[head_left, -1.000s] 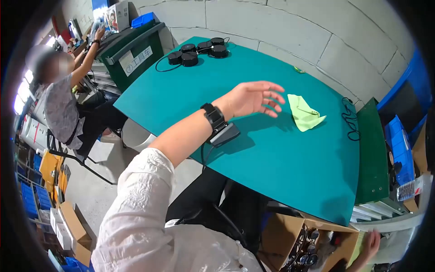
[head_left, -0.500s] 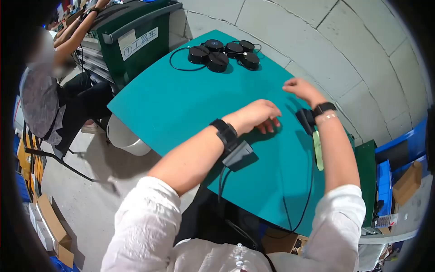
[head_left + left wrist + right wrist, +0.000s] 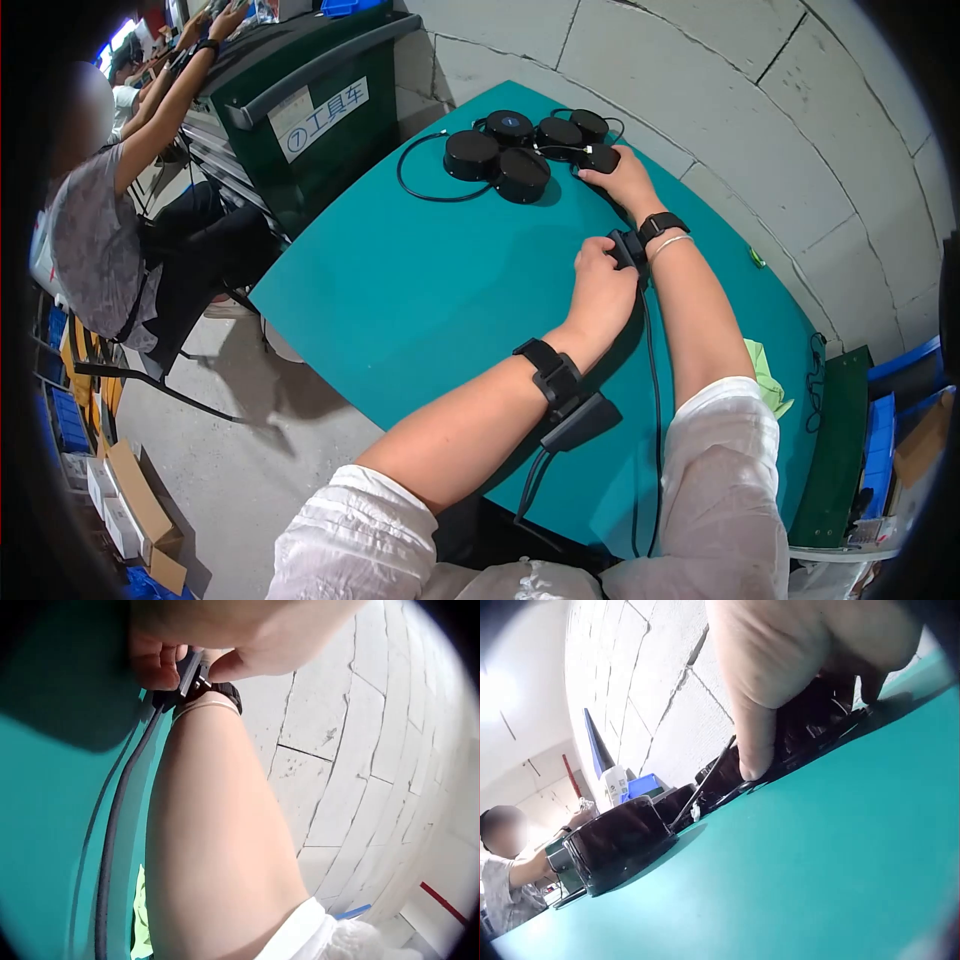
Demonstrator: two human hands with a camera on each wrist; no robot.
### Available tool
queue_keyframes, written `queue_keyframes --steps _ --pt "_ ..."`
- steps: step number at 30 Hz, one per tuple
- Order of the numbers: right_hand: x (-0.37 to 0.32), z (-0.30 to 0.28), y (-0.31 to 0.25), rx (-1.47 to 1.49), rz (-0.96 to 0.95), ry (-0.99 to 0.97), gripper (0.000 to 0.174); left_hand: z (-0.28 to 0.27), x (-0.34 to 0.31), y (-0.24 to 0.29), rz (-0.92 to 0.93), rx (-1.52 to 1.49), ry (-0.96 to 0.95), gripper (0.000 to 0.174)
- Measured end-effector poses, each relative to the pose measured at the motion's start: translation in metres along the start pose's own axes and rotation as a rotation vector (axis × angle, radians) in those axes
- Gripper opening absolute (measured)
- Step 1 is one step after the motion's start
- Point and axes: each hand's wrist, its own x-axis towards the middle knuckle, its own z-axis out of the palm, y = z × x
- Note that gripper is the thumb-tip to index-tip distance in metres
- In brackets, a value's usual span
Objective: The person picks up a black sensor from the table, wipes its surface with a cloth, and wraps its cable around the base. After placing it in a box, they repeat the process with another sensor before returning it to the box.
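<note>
Several black round pucks with short cables stand in a cluster toward the far end of the green table. My right hand grips the nearest-right puck, thumb on its near side. In the right wrist view that puck sits low over the tabletop, partly hidden under the hand. My left hand reaches across to my right wrist and pinches the black camera box strapped there. The left wrist view shows its fingers and thumb on either side of the box.
A black cable runs from the right wrist's box down across the table. A light green cloth lies by my right forearm, with a coiled black cord beyond. The block wall borders the table. Another person sits at left.
My right arm has come in from the lower right and reached the pucks, where the hand now grips one. My left hand has moved over to the right wrist's camera box and pinches it.
</note>
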Motion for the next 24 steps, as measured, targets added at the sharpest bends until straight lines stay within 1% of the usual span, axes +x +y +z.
queue_keyframes --steps 1,3,6,7,8,10,11,12,13,14,16,17,18,19,20,22,23,24 --pt "-0.005 -0.007 -0.001 0.003 0.000 0.005 0.087 -0.003 -0.006 0.014 0.003 0.004 -0.003 0.046" --pt "-0.020 -0.021 0.003 -0.102 0.033 0.085 0.085 -0.009 -0.017 0.037 -0.155 -0.145 -0.038 0.046" --pt "-0.044 -0.052 0.023 -0.145 0.033 0.153 0.084 -0.010 -0.015 0.035 -0.138 -0.218 -0.059 0.046" --pt "-0.058 -0.067 0.025 -0.099 0.059 0.153 0.080 -0.011 -0.015 0.035 -0.128 -0.205 -0.075 0.046" --pt "-0.072 -0.080 0.027 -0.109 0.072 0.161 0.080 -0.013 -0.015 0.035 -0.126 -0.220 -0.098 0.044" --pt "-0.108 -0.110 0.023 -0.090 -0.082 0.240 0.076 -0.013 -0.017 0.038 -0.069 -0.177 -0.120 0.038" --pt "-0.129 -0.125 0.018 -0.040 -0.103 0.201 0.076 -0.016 -0.015 0.038 -0.108 -0.243 -0.200 0.036" --pt "-0.152 -0.139 0.007 -0.047 -0.084 0.212 0.076 -0.017 -0.013 0.038 -0.149 -0.307 -0.278 0.034" --pt "-0.174 -0.151 -0.003 0.009 -0.156 0.130 0.078 -0.015 -0.021 0.045 -0.186 -0.377 -0.328 0.034" --pt "-0.195 -0.159 -0.011 0.068 -0.228 0.045 0.080 -0.010 -0.027 0.049 -0.229 -0.407 -0.394 0.042" --pt "-0.233 -0.168 -0.022 0.073 -0.300 -0.025 0.082 -0.002 -0.036 0.050 -0.355 -0.492 -0.580 0.056" --pt "-0.250 -0.169 -0.027 0.087 -0.330 -0.043 0.082 0.002 -0.045 0.048 -0.368 -0.478 -0.592 0.056" --pt "-0.265 -0.170 -0.031 0.097 -0.369 -0.054 0.082 0.006 -0.053 0.050 -0.429 -0.532 -0.714 0.060" --pt "-0.278 -0.169 -0.033 0.137 -0.363 -0.072 0.083 0.012 -0.060 0.054 -0.486 -0.587 -0.834 0.065" --pt "-0.289 -0.169 -0.033 0.145 -0.389 -0.077 0.083 0.018 -0.071 0.056 -0.525 -0.562 -0.831 0.065" --pt "-0.306 -0.175 -0.035 0.173 -0.347 -0.110 0.083 0.036 -0.088 0.054 -0.527 -0.484 -0.765 0.065" --pt "-0.311 -0.177 -0.032 0.181 -0.347 -0.103 0.083 0.041 -0.093 0.054 -0.528 -0.473 -0.765 0.065" --pt "-0.316 -0.177 -0.026 0.163 -0.382 -0.070 0.081 0.046 -0.099 0.055 -0.517 -0.475 -0.726 0.064"
